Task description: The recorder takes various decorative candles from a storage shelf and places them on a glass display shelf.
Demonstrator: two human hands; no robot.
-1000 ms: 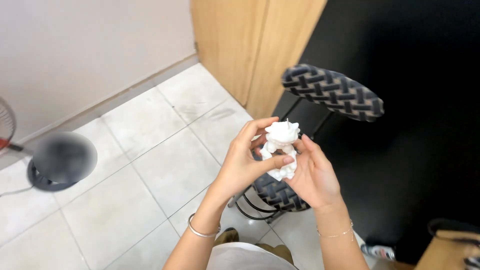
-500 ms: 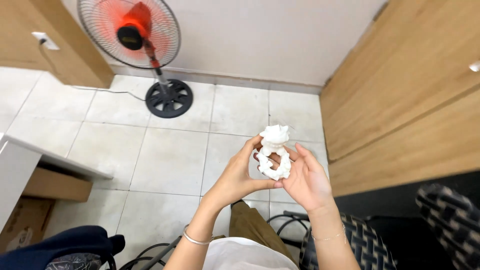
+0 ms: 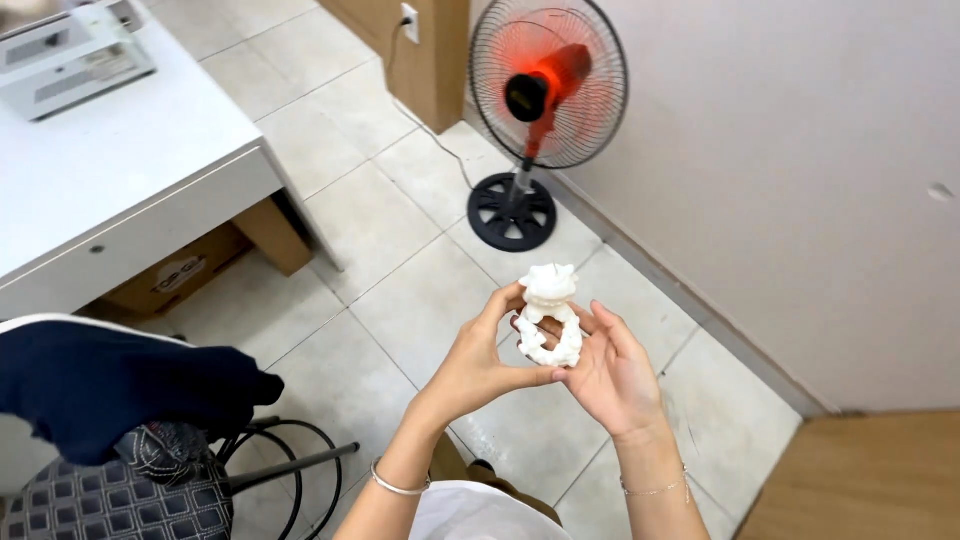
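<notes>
A small white figurine [image 3: 549, 312] with a spiky head and a ringed body is held upright between both hands above the tiled floor. My left hand [image 3: 478, 362] grips it from the left, thumb and fingers curled around its lower part. My right hand [image 3: 610, 372] cups it from the right, fingers spread behind and under it. A thin bracelet shows on each wrist.
A standing fan [image 3: 545, 90] with red blades and a black round base stands by the wall. A white desk [image 3: 120, 180] with a white machine [image 3: 70, 55] lies at upper left. A chair [image 3: 110, 490] with dark blue cloth [image 3: 110, 385] sits at lower left.
The view has swung left: the wooden panels and patterned chair left the view, and the fan, desk and cloth-covered chair came in. Both hands keep hold of the figurine.
</notes>
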